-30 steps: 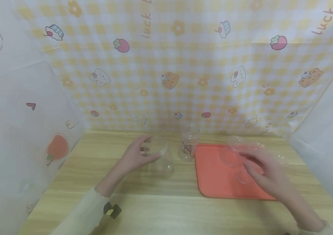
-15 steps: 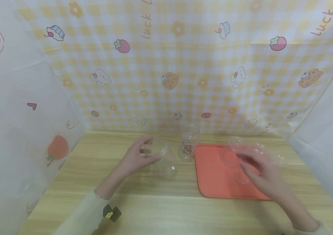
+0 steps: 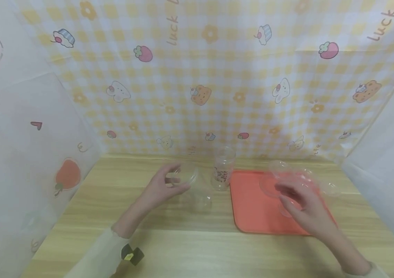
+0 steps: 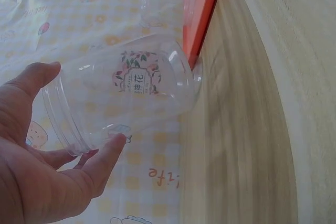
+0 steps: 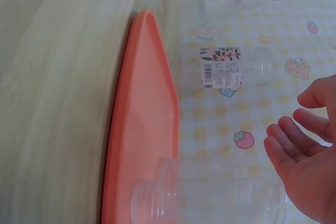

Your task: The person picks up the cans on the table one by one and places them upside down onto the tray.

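Observation:
My left hand [image 3: 162, 187] grips a clear plastic jar [image 3: 186, 173] near its rim, fingers and thumb spread around it. The jar is tilted, its base angled down to the right above the table. In the left wrist view a flowered label [image 4: 137, 74] shows through the jar. Just right of it, a clear bottle with a printed label [image 3: 222, 175] stands upright beside the orange-red tray [image 3: 252, 208]. Over the tray hovers my right hand [image 3: 306, 212], fingers loosely bent and holding nothing. A clear container [image 5: 210, 200] stands at the tray in the right wrist view.
Several clear plastic pieces, faint in outline, are on and around the tray, among them a round one [image 3: 279, 166] at its back edge and another [image 3: 330, 189] at the right. A yellow checked cloth [image 3: 200, 69] hangs behind the wooden table [image 3: 197, 251].
The jar's lower end has swung slightly to the right in my left hand. My right hand has drifted a little left over the tray. The labelled bottle and tray stay put.

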